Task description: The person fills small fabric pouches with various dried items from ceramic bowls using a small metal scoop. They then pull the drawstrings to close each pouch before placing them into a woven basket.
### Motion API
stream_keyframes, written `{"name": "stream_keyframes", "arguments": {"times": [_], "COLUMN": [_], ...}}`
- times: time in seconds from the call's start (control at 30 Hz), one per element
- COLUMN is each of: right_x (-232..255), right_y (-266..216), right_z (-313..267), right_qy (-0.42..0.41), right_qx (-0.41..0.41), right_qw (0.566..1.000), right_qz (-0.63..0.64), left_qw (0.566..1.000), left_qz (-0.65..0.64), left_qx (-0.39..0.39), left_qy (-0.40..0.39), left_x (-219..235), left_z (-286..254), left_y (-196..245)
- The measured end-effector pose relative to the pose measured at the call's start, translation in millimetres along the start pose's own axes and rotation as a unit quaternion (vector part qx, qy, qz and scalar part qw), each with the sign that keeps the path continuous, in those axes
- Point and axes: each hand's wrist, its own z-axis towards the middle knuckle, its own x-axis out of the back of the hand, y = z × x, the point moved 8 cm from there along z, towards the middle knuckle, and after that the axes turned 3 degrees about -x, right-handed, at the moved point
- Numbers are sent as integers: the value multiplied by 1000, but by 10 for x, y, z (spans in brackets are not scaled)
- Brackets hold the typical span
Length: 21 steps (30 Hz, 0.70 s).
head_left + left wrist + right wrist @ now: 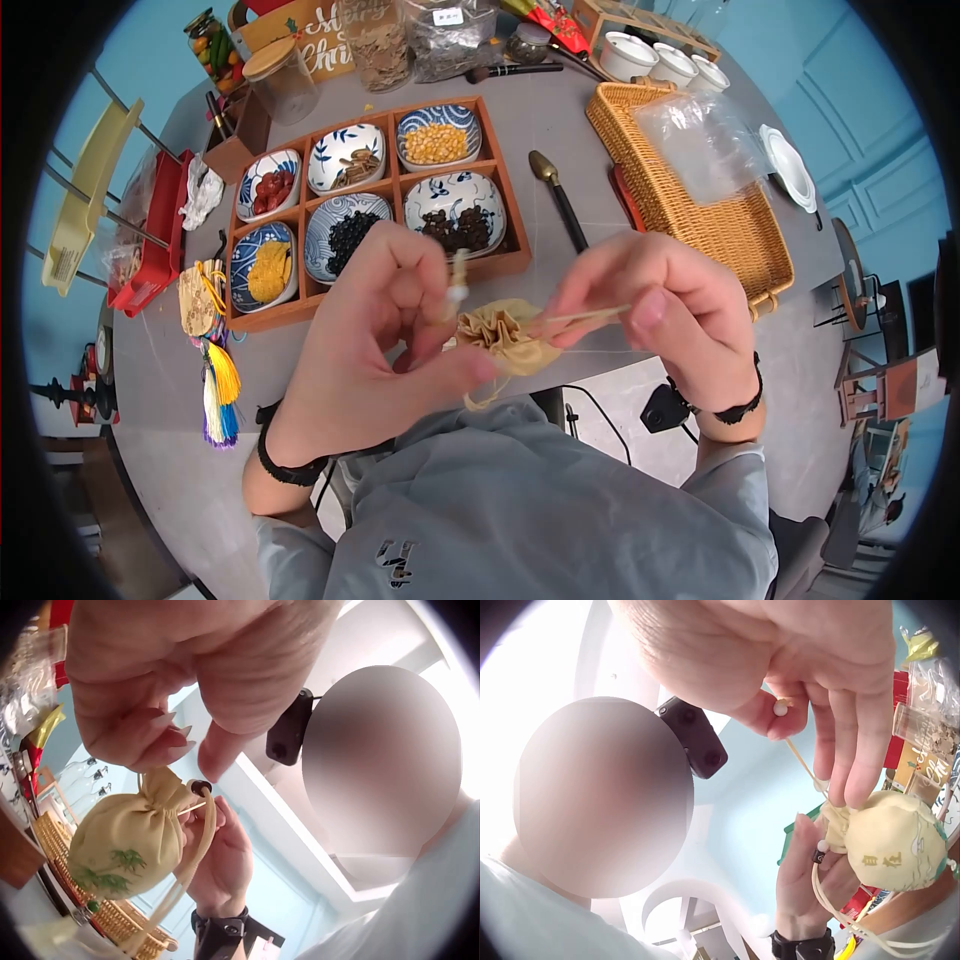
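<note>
While I look down from the head view, I start at the far left, where a yellow rack (88, 195) sticks out past the table edge and a red tray (160, 240) sits beside it. Lower down on the left, a little charm with bright tassels (218, 385) lies on the gray table (560, 150). Next comes the wooden box (365, 205) with six painted bowls; one holds yellow corn (436, 143) and one holds black beans (350, 238).

In the middle of the frame my left hand (375, 345) has its fingers curled, pinching a cord end with a small white bead (457, 290). Just to its right is the little gold pouch (508, 335), held up above the table between both hands, its top bunched tight. My right hand (660, 305) pinches the thin pale cord (590, 316) coming out of the pouch.

Farther right, a dark spoon (560, 198) lies on the table, and a wicker basket (730, 235) with a clear plastic bag (700, 145) fills the upper right.
</note>
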Motion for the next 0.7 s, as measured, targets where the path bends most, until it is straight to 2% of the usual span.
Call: {"name": "stream_keyframes", "arguments": {"times": [0.1,0.13,0.23,0.3,0.33,0.43,0.47,0.5,0.57,0.63,0.67,0.7], "right_x": [3,14,90,174,231,304,273,195,21,-37,-63,-68], "right_y": [-65,-76,-62,-37,-27,29,112,179,259,342,380,369], "right_z": [44,47,51,79,87,70,54,12,15,29,29,38], "right_qy": [-16,-16,0,30,85,148,94,73,44,14,-1,5], "right_qx": [10,13,25,37,27,56,24,3,18,-46,-78,-74], "right_qw": [999,999,999,999,996,982,987,988,983,985,984,984], "right_qz": [-42,-43,-22,19,2,-99,-127,-134,-177,-164,-158,-164], "left_qw": [974,953,939,957,964,980,981,983,990,996,995,994], "left_qz": [227,297,323,280,258,189,178,167,124,58,65,73], "left_qx": [17,-53,-97,-59,-40,65,65,66,54,25,44,62], "left_qy": [-10,-36,-72,-57,-49,27,32,37,48,65,54,44], "left_x": [-58,-100,-156,-122,-102,91,103,116,93,12,1,0], "left_z": [102,129,156,154,152,130,141,159,176,186,198,209], "left_y": [159,213,293,223,180,-6,-5,-5,-11,-42,-50,-33]}}
